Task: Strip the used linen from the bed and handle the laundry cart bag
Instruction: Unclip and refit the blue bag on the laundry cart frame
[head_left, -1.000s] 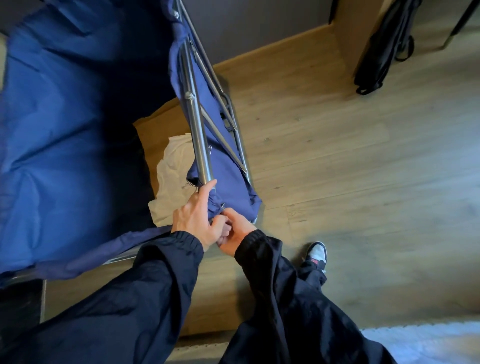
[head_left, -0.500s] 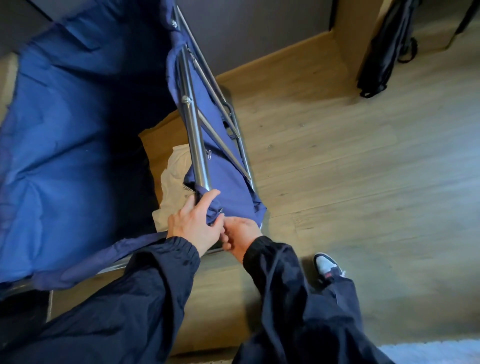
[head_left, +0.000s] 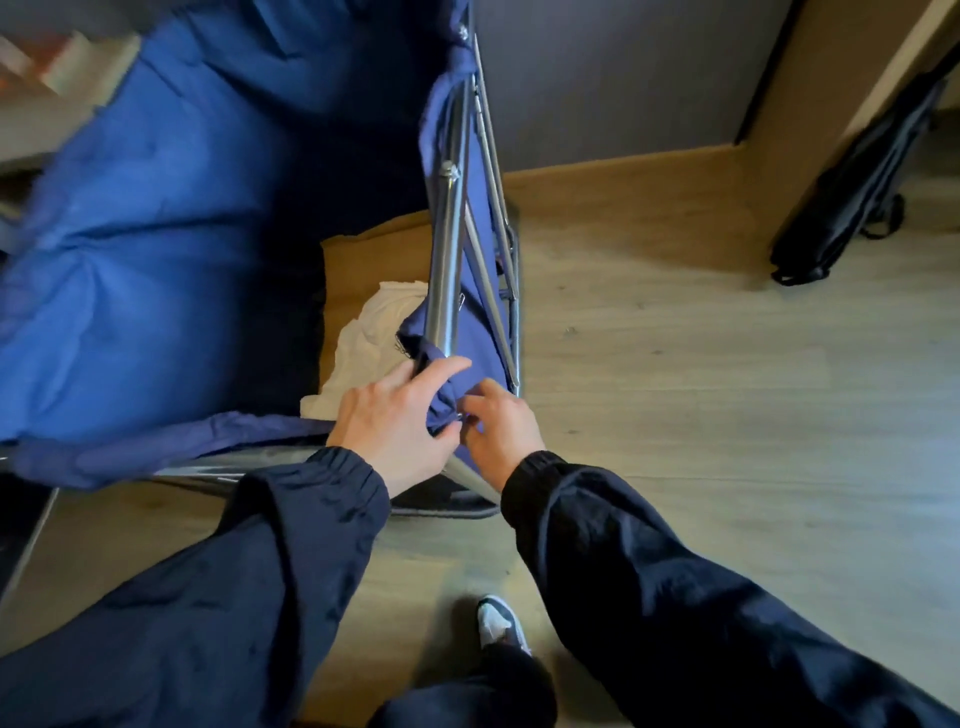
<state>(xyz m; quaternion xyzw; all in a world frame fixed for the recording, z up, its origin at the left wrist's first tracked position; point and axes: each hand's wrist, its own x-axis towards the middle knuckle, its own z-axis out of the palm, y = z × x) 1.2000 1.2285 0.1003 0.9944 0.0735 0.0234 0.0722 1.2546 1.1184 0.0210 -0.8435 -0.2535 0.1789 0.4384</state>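
The blue laundry cart bag (head_left: 135, 270) hangs open inside the cart's steel frame (head_left: 448, 249) and fills the left half of the view. White linen (head_left: 363, 343) lies crumpled at the bottom of the bag. At the near corner of the frame, my left hand (head_left: 400, 421) grips a bunched fold of the blue bag fabric around the steel tube. Just to the right, my right hand (head_left: 501, 431) has its fingers curled at the same corner of fabric, pinching it.
A wooden floor (head_left: 701, 415) spreads to the right. A grey wall (head_left: 613, 78) stands behind the cart. A black bag (head_left: 852, 187) leans on a wooden panel at the far right. My shoe (head_left: 498, 623) is on the floor below my arms.
My view has drawn closer to the cart corner. Both hands stay at that corner, and the right hand has come up beside the left on the fabric.
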